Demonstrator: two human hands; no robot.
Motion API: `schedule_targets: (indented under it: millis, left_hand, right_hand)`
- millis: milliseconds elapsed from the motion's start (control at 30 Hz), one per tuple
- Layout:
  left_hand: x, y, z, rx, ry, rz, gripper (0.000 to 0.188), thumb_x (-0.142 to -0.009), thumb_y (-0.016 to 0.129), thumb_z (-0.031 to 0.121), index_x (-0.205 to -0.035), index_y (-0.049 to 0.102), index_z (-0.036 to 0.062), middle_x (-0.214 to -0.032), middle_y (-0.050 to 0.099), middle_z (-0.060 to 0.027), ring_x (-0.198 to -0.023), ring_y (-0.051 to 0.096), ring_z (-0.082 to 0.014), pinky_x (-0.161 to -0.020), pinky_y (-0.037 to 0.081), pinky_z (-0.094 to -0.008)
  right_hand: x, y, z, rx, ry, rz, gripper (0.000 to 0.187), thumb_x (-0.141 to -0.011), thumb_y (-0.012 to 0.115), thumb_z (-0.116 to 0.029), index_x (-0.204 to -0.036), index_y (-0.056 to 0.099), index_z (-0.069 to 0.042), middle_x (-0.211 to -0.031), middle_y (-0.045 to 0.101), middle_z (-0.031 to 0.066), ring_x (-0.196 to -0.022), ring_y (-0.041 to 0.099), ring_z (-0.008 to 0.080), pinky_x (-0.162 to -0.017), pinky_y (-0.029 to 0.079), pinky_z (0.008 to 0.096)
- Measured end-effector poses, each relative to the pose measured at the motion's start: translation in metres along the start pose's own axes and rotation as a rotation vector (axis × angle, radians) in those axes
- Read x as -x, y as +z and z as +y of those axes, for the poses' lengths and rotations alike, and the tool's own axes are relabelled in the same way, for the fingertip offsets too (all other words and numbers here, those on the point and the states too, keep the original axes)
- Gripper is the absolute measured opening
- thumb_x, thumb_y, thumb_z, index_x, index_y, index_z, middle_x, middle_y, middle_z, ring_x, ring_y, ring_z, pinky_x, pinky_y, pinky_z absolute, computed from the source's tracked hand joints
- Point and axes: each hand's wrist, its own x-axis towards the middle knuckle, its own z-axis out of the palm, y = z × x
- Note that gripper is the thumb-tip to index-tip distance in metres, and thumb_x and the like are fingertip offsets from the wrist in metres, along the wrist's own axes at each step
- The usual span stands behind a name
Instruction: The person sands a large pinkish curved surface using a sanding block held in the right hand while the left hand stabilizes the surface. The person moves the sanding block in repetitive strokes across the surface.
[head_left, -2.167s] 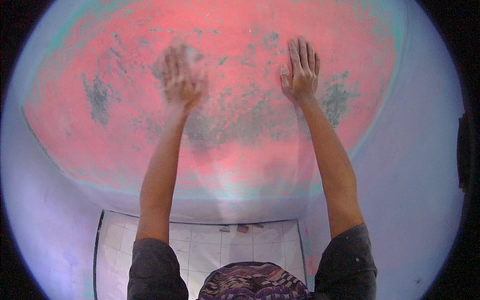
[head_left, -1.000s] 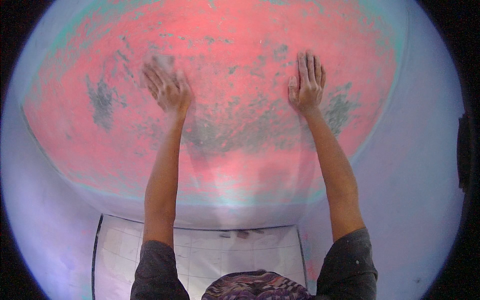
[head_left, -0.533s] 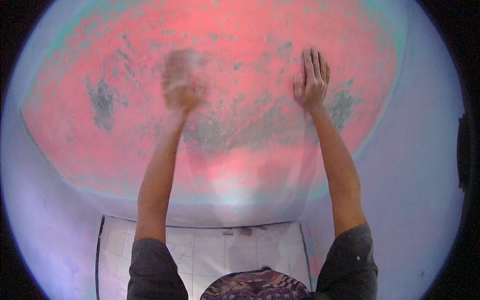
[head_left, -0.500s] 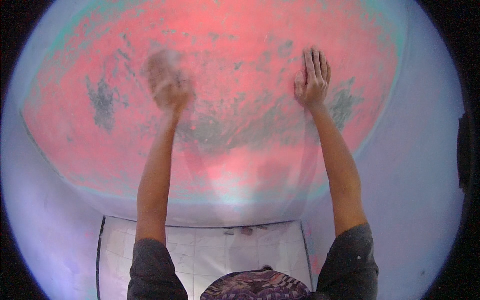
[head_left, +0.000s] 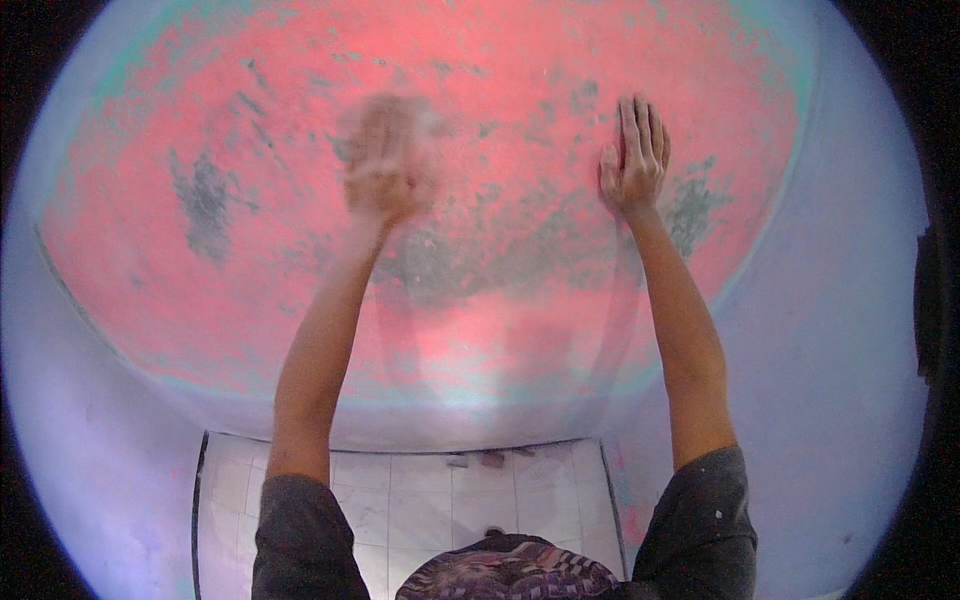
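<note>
Before me stands a wall with a large patch coloured pinkish red (head_left: 480, 350), mottled with grey and edged in green. My right hand (head_left: 638, 165) lies flat against the patch, right of its middle, fingers stretched upward and thumb apart; it holds nothing that shows. Left of the middle, my left hand (head_left: 382, 165) is over the same surface, its fingers smeared by motion. A faint greyish blur surrounds those fingers, and I cannot make out whether something is under them. A dark grey smudge (head_left: 203, 205) marks the patch at left, and another grey smudge (head_left: 690, 208) is beside my right wrist.
Pale bluish wall (head_left: 820, 330) surrounds the coloured patch. Below it is a light tiled floor (head_left: 400, 500), with small dark pieces (head_left: 492, 460) near the wall's foot. A patterned cap (head_left: 510, 575) shows at the lower edge. A dark object (head_left: 930, 305) stands at the far right.
My left hand has swept right across the coloured patch, closer to the middle. My right hand has shifted only slightly to the right and stays flat.
</note>
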Motion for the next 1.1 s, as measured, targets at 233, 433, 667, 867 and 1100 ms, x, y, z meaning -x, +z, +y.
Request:
schedule_targets:
  millis: [233,433,667,867,1100]
  left_hand:
    - [-0.016,0.001,0.027,-0.005,-0.244,0.048,0.077,-0.094,0.055,0.045,-0.16,0.033,0.012,-0.165,0.025,-0.0243,-0.154,0.02,-0.0422,-0.126,0.009,-0.0542]
    - [0.013,0.019,0.068,0.188,0.257,-0.222,0.077,-0.093,0.056,0.046,-0.16,0.034,0.0152,-0.167,0.029,-0.0128,-0.155,0.023,-0.034,-0.126,0.011,-0.0527]
    - [-0.016,0.008,-0.013,-0.048,-0.528,0.277,0.088,-0.095,0.055,0.048,-0.161,0.021,0.0011,-0.168,0.018,-0.0236,-0.156,0.012,-0.0412,-0.126,0.007,-0.0538]
    - [0.027,0.007,0.079,0.127,0.025,-0.097,0.087,-0.092,0.055,0.049,-0.161,0.026,0.0035,-0.167,0.024,-0.0209,-0.156,0.016,-0.0381,-0.126,0.01,-0.0525]
    - [0.021,-0.009,0.023,-0.005,-0.028,-0.064,0.085,-0.095,0.053,0.051,-0.161,0.026,0.0042,-0.167,0.025,-0.0205,-0.155,0.02,-0.0378,-0.126,0.011,-0.0506]
  right_hand:
    - [-0.004,0.004,-0.008,-0.011,0.018,0.0,0.063,-0.095,0.049,-0.029,-0.154,0.044,-0.009,-0.16,0.042,0.0151,-0.15,0.034,0.0383,-0.121,0.024,0.0537]
    - [0.008,0.006,0.0,-0.039,0.007,0.026,0.062,-0.095,0.049,-0.03,-0.154,0.045,-0.01,-0.159,0.042,0.0148,-0.149,0.034,0.0378,-0.121,0.023,0.0537]
    - [0.019,-0.001,-0.006,-0.029,0.029,0.026,0.059,-0.096,0.048,-0.024,-0.153,0.047,-0.007,-0.157,0.046,0.0168,-0.149,0.037,0.0368,-0.121,0.025,0.0504]
    - [0.025,-0.011,-0.008,-0.002,0.048,0.015,0.059,-0.096,0.047,-0.022,-0.153,0.046,-0.004,-0.157,0.045,0.0178,-0.149,0.036,0.0375,-0.122,0.022,0.0515]
    - [0.028,-0.006,-0.023,0.009,0.114,0.008,0.062,-0.097,0.047,-0.024,-0.155,0.04,-0.004,-0.161,0.039,0.0187,-0.151,0.03,0.0391,-0.123,0.017,0.0535]
